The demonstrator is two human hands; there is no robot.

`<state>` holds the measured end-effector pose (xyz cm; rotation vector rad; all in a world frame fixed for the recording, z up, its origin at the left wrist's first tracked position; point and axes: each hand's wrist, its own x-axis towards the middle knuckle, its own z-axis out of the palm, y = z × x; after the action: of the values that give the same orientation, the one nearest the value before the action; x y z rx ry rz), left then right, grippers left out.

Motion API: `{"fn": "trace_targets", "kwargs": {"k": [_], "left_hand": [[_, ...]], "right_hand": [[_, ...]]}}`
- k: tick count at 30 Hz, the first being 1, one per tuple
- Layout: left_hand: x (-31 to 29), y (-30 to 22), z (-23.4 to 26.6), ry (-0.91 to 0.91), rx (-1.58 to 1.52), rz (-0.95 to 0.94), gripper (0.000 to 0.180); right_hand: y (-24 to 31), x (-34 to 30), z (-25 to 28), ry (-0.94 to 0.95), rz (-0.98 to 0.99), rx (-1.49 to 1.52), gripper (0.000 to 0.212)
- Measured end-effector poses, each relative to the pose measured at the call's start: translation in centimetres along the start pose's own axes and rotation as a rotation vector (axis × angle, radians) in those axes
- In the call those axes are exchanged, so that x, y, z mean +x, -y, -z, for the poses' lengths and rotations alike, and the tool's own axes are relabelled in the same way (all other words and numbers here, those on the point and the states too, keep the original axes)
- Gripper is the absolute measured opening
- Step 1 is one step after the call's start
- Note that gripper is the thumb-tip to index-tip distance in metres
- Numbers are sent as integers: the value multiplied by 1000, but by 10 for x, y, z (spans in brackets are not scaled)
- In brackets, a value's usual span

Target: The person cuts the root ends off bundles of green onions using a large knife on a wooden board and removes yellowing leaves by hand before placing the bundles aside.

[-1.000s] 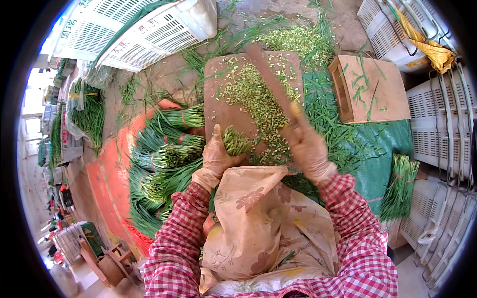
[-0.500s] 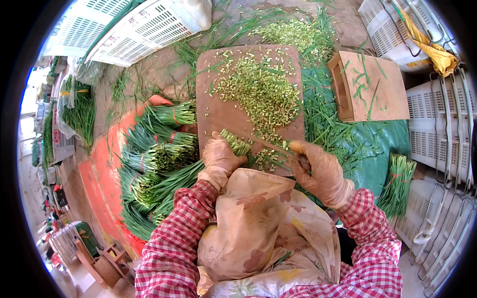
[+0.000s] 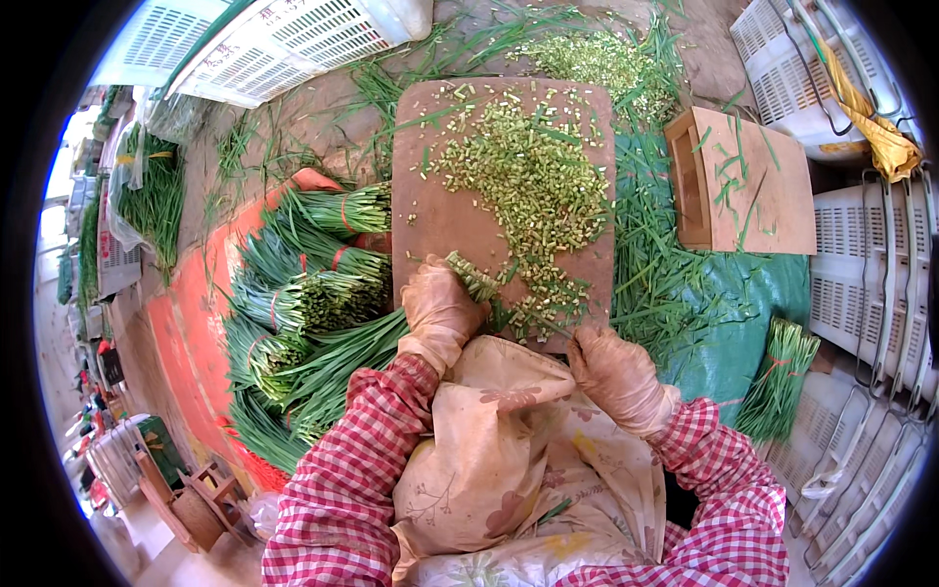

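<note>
My gloved left hand [image 3: 438, 311] is wrapped round a bunch of green garlic chives [image 3: 472, 278], pressing it on the near part of a brown cutting board [image 3: 430, 220]. The trimmed stem ends poke out beyond my fingers. My gloved right hand [image 3: 618, 377] is closed on a knife [image 3: 558, 330] at the board's near right corner. Its blade is nearly edge-on, a thin line pointing toward the bunch, and its handle is hidden in my fist. Chopped stem pieces [image 3: 533, 191] are heaped over the middle and right of the board.
Tied chive bunches [image 3: 323, 293] are stacked left of the board on an orange sheet [image 3: 181, 328]. A wooden box [image 3: 763, 186] stands right, beside a green tarp [image 3: 719, 338] with loose leaves. Another tied bunch [image 3: 780, 377] lies far right. White crates [image 3: 303, 44] stand around; more cuttings [image 3: 606, 64] lie beyond.
My right hand has come down toward me and the knife blade has turned from flat to nearly edge-on. My left hand keeps hold of the chives. The view has shifted slightly.
</note>
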<state>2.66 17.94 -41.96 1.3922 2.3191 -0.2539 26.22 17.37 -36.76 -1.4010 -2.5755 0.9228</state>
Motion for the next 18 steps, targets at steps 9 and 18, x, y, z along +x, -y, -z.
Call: {"fn": "trace_targets", "kwargs": {"k": [9,18], "left_hand": [[-1,-4,14,-6,-121,-127,46],[2,5,0,-39,-115,-104,47]], "right_hand": [[8,3,0,143,145,-290,12],[10,28,17,289,261,-260,13]]}}
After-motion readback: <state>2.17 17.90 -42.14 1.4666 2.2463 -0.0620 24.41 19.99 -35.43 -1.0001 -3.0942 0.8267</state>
